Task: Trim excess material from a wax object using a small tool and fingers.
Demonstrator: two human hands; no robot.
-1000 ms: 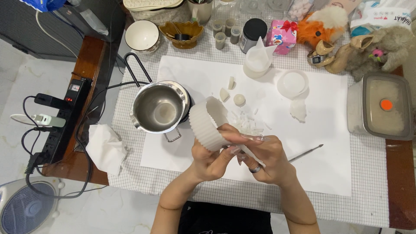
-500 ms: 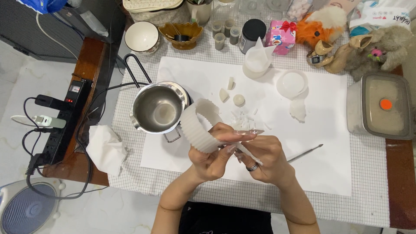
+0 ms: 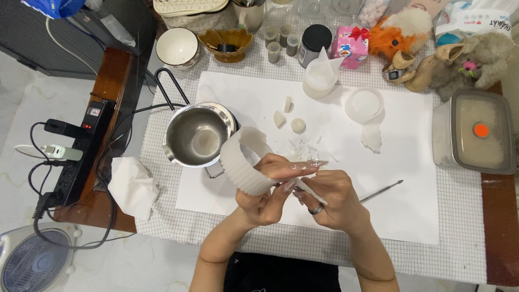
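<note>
A: What fills the view, biggest first?

B: A large white paper sheet (image 3: pixel 324 178) over a checked tablecloth (image 3: pixel 459 238). On it stands a round steel melting pot with a black loop handle (image 3: pixel 195 135), and just right of the pot, lifted above the sheet, a ribbed white silicone mould ring (image 3: pixel 246 161).

A: Who holds the ring?

B: The left hand (image 3: pixel 267 197), thumb and fingers clamped on its near wall, wrist bent up. The right hand (image 3: pixel 327 200) pinches a thin white stick (image 3: pixel 309 190) and touches the left; a ring shows on one finger.

A: How should it go well?

B: I judge a steady grip without squashing the soft wall, the stick working lightly along the rim.

A: Smaller bits?

B: White wax chips (image 3: pixel 303 146) lie beyond the hands; a slim metal tool (image 3: pixel 381 191) lies to the right.
</note>
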